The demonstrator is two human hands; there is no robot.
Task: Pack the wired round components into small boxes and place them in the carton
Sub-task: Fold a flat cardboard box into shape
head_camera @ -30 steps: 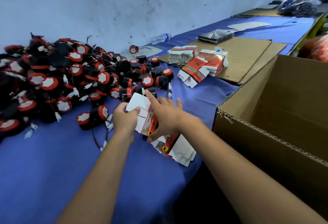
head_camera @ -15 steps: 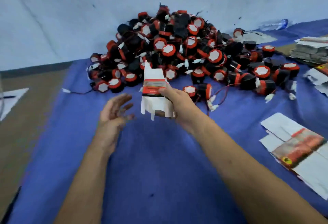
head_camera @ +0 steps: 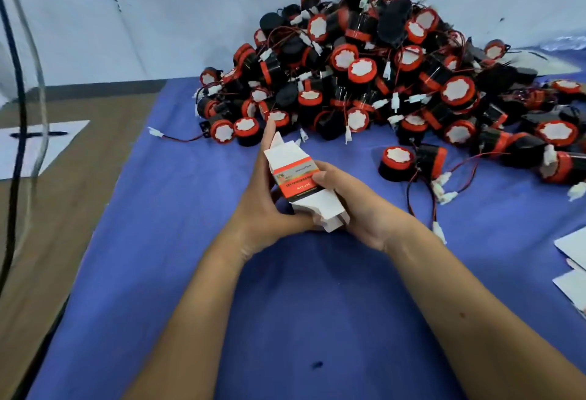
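Both hands hold one small box [head_camera: 296,179] above the blue cloth [head_camera: 177,273] — white card with a red and grey printed band, its end flaps loose. The left hand [head_camera: 264,206] cups its left side, one finger lying straight up along the box edge; the right hand [head_camera: 352,203] wraps it from the right, thumb pressed on the printed band. Just beyond lies a heap of round black-and-red parts [head_camera: 374,73] with thin wires and white plugs, piled against the pale wall [head_camera: 142,12] — a few strays sit near the right wrist. White sheets [head_camera: 574,260] show at the right edge
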